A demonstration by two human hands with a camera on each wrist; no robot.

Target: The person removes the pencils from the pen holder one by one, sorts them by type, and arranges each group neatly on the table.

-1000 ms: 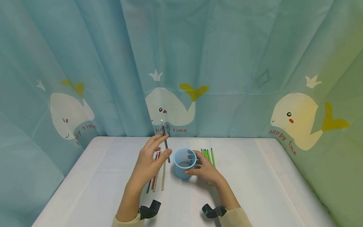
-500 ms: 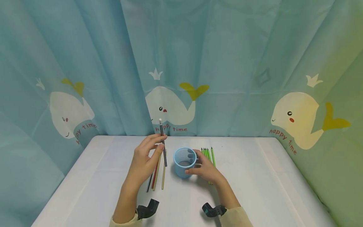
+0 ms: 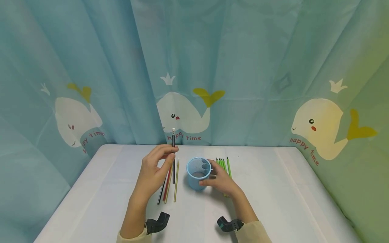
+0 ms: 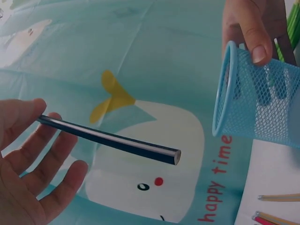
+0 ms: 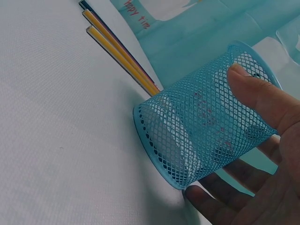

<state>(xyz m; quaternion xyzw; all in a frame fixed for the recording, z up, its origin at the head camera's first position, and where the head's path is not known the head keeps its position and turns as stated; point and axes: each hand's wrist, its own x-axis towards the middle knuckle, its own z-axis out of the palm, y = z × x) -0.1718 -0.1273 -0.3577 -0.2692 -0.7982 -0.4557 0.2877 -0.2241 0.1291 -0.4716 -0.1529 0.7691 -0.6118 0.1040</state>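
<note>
My left hand (image 3: 153, 172) pinches a black pencil (image 3: 173, 172) between thumb and fingertips. The pencil stands upright with its white eraser at the top, left of the cup. In the left wrist view its flat, unsharpened end (image 4: 176, 157) points toward the camera. A light blue mesh pencil cup (image 3: 196, 184) stands on the table, and my right hand (image 3: 222, 182) grips its right side. In the right wrist view the thumb (image 5: 255, 91) lies across the mesh near the rim, with the other fingers round the far side. No pencil shows inside the cup.
Several pencils lie left of the cup, among them a gold pencil (image 3: 176, 185), a red pencil (image 3: 166, 189) and another black pencil (image 3: 161, 194). Several green pencils (image 3: 228, 165) lie behind the right hand on the white table (image 3: 273, 202). A whale-print curtain (image 3: 258, 67) hangs at the back.
My left hand has drawn slightly left, and the black pencil has turned from a slant to upright, its lower end swinging left. The right hand and cup stay in place.
</note>
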